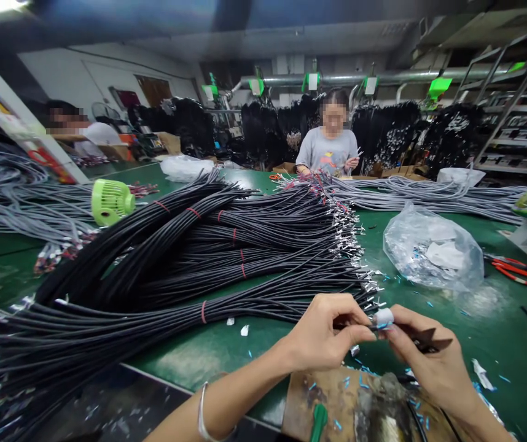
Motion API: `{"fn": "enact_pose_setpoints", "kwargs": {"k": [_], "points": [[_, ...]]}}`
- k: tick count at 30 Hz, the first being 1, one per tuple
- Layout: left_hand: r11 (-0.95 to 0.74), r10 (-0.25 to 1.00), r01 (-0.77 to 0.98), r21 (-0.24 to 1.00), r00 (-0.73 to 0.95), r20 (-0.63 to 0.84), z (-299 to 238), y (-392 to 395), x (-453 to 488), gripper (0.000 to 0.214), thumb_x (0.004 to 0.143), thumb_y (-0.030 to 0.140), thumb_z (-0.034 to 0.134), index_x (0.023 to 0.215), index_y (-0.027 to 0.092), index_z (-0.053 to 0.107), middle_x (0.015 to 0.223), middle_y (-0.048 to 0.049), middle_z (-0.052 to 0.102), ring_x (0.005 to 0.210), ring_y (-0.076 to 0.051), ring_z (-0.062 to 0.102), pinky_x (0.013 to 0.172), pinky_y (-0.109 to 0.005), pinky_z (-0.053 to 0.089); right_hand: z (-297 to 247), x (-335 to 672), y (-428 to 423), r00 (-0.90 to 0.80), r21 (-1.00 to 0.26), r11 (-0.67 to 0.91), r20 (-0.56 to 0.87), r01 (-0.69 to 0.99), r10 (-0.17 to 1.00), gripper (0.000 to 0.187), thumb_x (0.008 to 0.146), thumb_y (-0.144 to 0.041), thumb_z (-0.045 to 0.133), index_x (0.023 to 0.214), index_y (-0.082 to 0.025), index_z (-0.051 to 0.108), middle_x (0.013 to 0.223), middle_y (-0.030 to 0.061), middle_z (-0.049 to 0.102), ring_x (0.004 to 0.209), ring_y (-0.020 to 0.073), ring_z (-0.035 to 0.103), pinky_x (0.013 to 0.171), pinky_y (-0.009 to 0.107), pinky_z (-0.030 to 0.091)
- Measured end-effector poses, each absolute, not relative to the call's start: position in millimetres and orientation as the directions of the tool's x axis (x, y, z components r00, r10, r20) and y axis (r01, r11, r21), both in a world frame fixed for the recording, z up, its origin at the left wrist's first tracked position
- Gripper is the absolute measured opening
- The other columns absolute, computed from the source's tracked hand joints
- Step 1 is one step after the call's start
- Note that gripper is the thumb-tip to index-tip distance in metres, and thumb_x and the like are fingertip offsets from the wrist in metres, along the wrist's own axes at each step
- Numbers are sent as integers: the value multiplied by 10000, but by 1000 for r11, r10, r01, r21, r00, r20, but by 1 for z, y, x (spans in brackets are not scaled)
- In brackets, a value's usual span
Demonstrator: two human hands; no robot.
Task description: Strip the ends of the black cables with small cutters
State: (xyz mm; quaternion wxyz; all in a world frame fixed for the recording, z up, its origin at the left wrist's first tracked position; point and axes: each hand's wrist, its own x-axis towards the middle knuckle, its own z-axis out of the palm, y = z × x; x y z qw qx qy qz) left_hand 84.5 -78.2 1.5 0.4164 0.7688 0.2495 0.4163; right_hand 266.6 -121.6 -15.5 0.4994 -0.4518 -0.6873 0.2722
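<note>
My left hand (332,331) is closed in a pinch on the end of a black cable (369,320), near the cut ends of a big bundle of black cables (263,305). Facing it, the thumb and index finger of my right hand (429,350) meet at that same cable end, and a white wrap (384,317) covers the index fingertip. Dark pointed blades, seemingly scissors (432,339), stick out from the right palm; their handles are hidden. Whether the right fingertips grip the wires or only touch them is too small to tell.
Below my hands lies a stained board (303,399) with blue scraps and a green-handled tool (319,423). To the right are a clear plastic bag (433,245) and orange-handled scissors (516,270). A green fan (111,202) stands left. A co-worker (330,147) sits opposite.
</note>
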Motion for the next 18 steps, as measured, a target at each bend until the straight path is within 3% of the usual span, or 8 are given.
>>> {"fn": "enact_pose_setpoints", "kwargs": {"k": [3,6,9,11,15,18], "points": [[-659,673,44,751,479,563,-1,-80,86,149,765,167,642,638,111,588,587,6,513,513,-88,423,477,-204,311,-23,263,-120,-69,-949,250,241,191,968,240,868,-387,559,890,-157,622,504,-53,388,423,86,327,392,215,236],[-827,552,172,535,420,720,-4,-80,86,132,794,140,600,664,117,593,602,-12,530,531,-104,445,495,-225,323,-26,262,-116,-81,-986,130,122,100,989,339,888,-476,494,823,-153,574,462,-81,316,388,66,234,380,209,176],[-892,432,312,326,382,817,-9,-80,87,135,817,100,553,693,121,602,580,-11,509,508,-108,424,479,-244,300,-22,263,-115,-44,-979,142,136,148,990,417,907,-483,449,669,-158,557,433,-75,298,382,70,251,380,213,186],[-901,380,358,245,379,844,-12,-82,88,151,823,78,530,697,122,601,558,-6,489,491,-109,401,469,-253,283,-18,261,-118,-14,-922,252,260,294,966,397,898,-423,494,611,-159,568,470,-43,388,423,83,338,413,218,254],[-861,453,395,320,310,836,-13,-88,92,103,802,63,549,730,115,601,593,-16,532,510,-106,437,472,-243,302,-16,251,-126,-50,-677,517,582,524,812,234,883,-249,530,672,-176,600,595,-14,541,517,103,473,509,204,371],[-813,550,370,451,230,803,-9,-93,94,82,780,67,570,727,119,603,607,-14,546,502,-92,452,447,-217,298,-19,247,-127,-124,-627,572,610,529,783,237,891,-234,511,674,-180,588,577,-25,535,493,97,468,486,190,376]]}}
